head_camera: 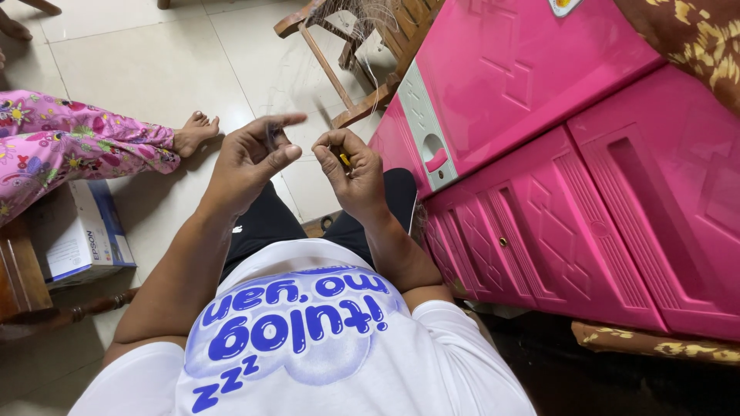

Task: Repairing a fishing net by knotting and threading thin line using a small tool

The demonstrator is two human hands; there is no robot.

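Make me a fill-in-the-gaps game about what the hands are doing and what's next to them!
1. The right hand pinches a small ____ object.
2. The left hand pinches thin strands of ____.
3. The plastic cabinet beside the hands is ____.
4. A cardboard box lies on the tiled ____.

Missing words: yellow; hair; pink; floor

Pale glossy floor tiles (139,69) reflect soft daylight in a room where a bright pink plastic cabinet (586,200) with embossed doors fills the right side, a wooden chair frame (347,54) stands beyond it, a white and blue cardboard box (81,231) rests beside dark wooden furniture (19,273) at left
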